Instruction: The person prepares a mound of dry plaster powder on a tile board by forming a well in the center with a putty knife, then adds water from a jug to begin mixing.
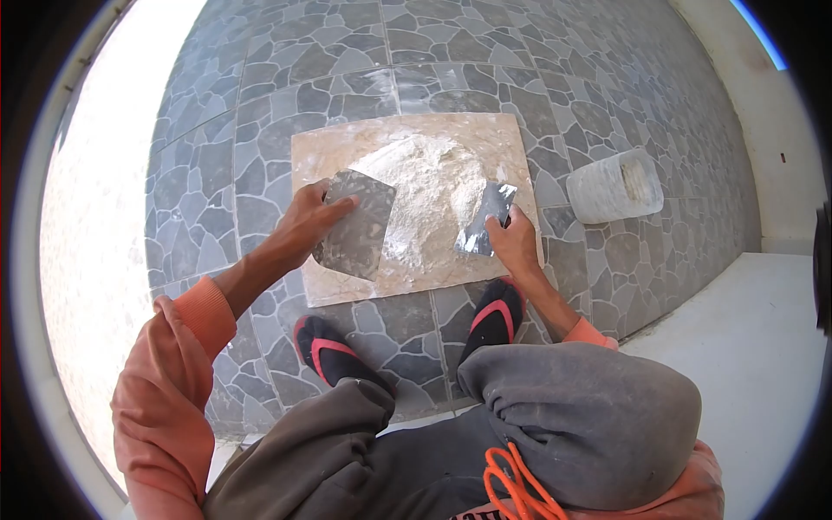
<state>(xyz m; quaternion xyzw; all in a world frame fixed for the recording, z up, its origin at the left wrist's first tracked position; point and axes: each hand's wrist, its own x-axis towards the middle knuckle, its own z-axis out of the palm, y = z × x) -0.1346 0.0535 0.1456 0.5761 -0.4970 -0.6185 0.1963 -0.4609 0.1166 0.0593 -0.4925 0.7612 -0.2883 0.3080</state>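
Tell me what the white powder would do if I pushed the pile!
The white powder would probably crumble and spread instead of moving in one piece, since the heap looks loose and lumpy. It might cling a bit too, because the scraper in the right hand has white smears.

Stone-patterned floor [451,87], grey (paler lines between).

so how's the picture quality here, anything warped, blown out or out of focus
Head view: fisheye bends the floor lines, with dark vignetting around; the strip at left is blown out; powder bright but textured, nothing plainly out of focus.
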